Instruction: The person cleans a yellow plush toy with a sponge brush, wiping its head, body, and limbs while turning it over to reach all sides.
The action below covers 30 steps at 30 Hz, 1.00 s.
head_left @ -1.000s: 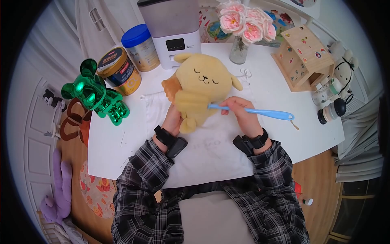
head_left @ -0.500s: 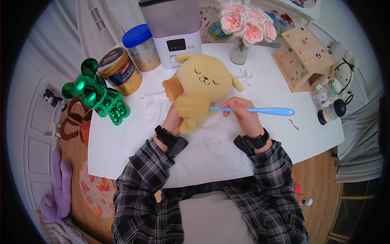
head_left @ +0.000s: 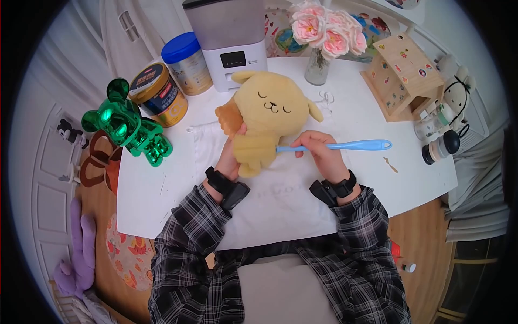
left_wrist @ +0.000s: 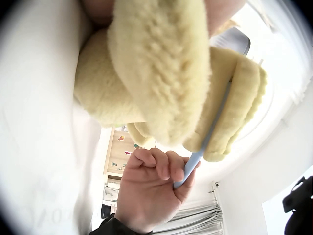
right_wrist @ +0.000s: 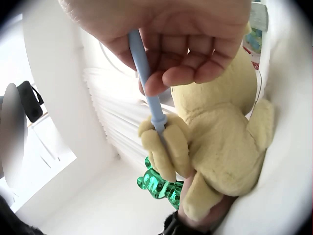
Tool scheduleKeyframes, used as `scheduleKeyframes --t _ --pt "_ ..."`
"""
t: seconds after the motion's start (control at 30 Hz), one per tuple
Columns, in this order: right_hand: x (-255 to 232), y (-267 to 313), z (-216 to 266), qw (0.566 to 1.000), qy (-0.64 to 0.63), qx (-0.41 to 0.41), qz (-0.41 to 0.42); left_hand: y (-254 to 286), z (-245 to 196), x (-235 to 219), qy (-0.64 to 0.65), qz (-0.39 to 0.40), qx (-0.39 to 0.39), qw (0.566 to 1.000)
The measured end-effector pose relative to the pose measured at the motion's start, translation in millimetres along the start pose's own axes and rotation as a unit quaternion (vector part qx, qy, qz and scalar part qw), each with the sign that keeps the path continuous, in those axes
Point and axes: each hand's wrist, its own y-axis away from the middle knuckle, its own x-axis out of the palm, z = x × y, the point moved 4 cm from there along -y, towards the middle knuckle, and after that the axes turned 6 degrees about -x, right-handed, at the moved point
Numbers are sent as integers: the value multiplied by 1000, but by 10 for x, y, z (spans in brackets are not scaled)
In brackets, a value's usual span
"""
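Note:
A pale yellow plush dog (head_left: 272,102) with closed stitched eyes lies on a white cloth (head_left: 270,210). My left hand (head_left: 227,161) grips its lower left side, and in the left wrist view its fingers show either side of a plush leg (left_wrist: 156,63). In my right hand (head_left: 322,155) a sponge brush (head_left: 359,144) is pinched by its light blue handle. The brush's yellow sponge head (right_wrist: 168,152) lies over the dog's lower body in the head view. An orange-brown scalloped plush piece (head_left: 229,117) shows at the dog's left side.
A shiny green bear figure (head_left: 127,124) and two tins, one gold-lidded (head_left: 159,97) and one blue-lidded (head_left: 186,62), stand at left. Behind are a white dispenser (head_left: 226,48) and a rose vase (head_left: 317,70). A wooden house (head_left: 402,75) and small jars (head_left: 441,148) are at right.
The sponge head has slid a little down the dog's body toward its legs, with my right hand and the handle following slightly. The dog has stayed nearly in place in my left hand.

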Motion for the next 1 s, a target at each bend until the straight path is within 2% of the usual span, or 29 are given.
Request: scheduleKeyframes --t 0.07,0.27,0.3,0.4,0.5,0.6,0.7,0.8,1.0 --pt "47 28 6 999 11 23 34 16 -11 -3 14 -1 -35 999" --pt "-109 -3 106 985 -101 -98 -99 4 2 29 29 -15 -7 999" --pt "-126 -10 114 986 -94 -101 -98 5 1 32 31 -13 -8 999" --pt "-81 -17 52 996 -46 -52 -59 -1 8 16 27 -6 -7 1000" --pt "38 9 -9 1000 9 -2 20 8 10 -55 8 -4 -8 1000" --pt "-12 35 28 999 14 -32 -12 10 3 -45 6 -6 -17 1000" --pt "-144 13 88 985 -102 -102 -96 -30 23 -29 17 -5 -3 1000" --pt "-170 -18 102 982 -89 -110 -128 -12 10 -1 19 -9 -3 1000" --pt "28 16 -29 999 23 14 29 20 -11 -18 -9 -9 -34 999"
